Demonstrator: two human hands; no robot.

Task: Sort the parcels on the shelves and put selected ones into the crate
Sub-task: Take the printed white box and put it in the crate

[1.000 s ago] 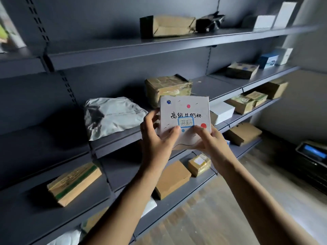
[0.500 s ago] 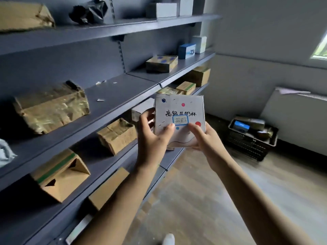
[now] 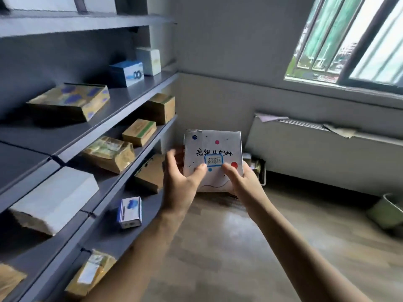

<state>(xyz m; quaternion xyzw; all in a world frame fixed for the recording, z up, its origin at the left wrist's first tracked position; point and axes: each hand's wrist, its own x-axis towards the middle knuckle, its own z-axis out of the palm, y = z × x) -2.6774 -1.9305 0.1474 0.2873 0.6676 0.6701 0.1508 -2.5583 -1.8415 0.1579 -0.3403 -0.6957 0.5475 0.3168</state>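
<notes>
1 white box (image 3: 214, 147), right of shelves (image 3: 122, 101): black handwritten characters, blue-framed label, red and blue dots. Pinched by left grip (image 3: 181, 184) and right grip (image 3: 242, 182), thumbs on front.

Parcel storeroom, indoor. Tiered dark grey metal shelving (image 3: 133, 98) along the left wall holds assorted packages: a tape-wrapped brown cardboard parcel (image 3: 109, 154), a long white oblong box (image 3: 54, 199) and a blue-and-white printed carton (image 3: 127, 73). A barred sliding window (image 3: 349, 40), a white radiator casing (image 3: 316, 153) and a pale wood-plank floor (image 3: 239, 247) complete the room.
</notes>
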